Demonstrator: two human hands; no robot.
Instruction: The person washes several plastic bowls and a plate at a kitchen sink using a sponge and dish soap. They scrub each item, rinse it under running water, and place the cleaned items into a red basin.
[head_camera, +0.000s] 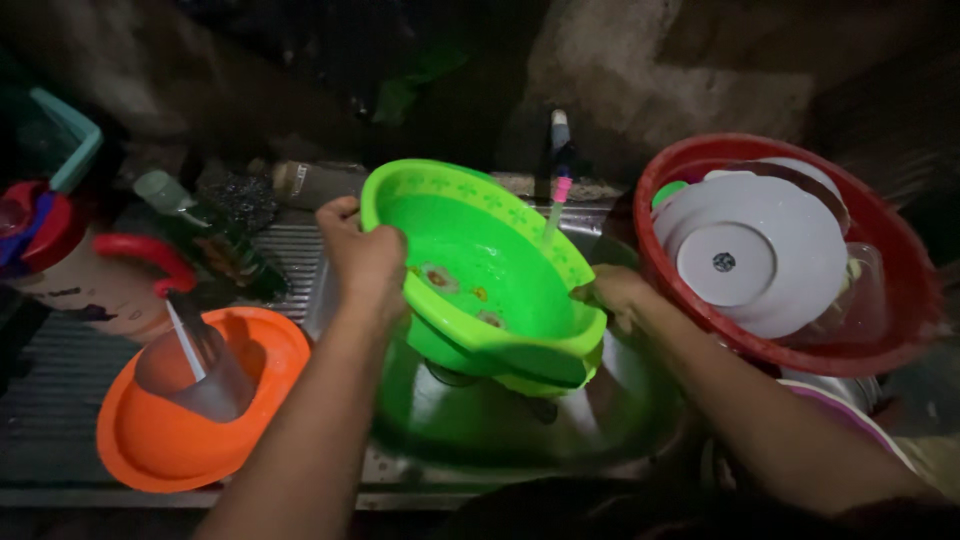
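I see the steel sink (620, 420) filling the middle, its smooth basin glossy and wet, with a ribbed metal drainboard (60, 400) running off its left edge. At the sink's right edge sits a round red plastic tub (900, 300) holding 1 large white plate (760, 250) turned underside up, so little room is left on that side. Over the basin, tilted toward me, is the green plastic bowl (480, 270), glossy, with a broad patterned rim and bits of residue inside. On the drainboard's near left corner lies a shallow orange plastic bowl (250, 400) carrying a steel cup (210, 375). My left hand (365, 260) is clamped on the green bowl's left rim, fingers curled over the edge. My right hand (615, 295) touches its right rim; I cannot tell how closed it is.
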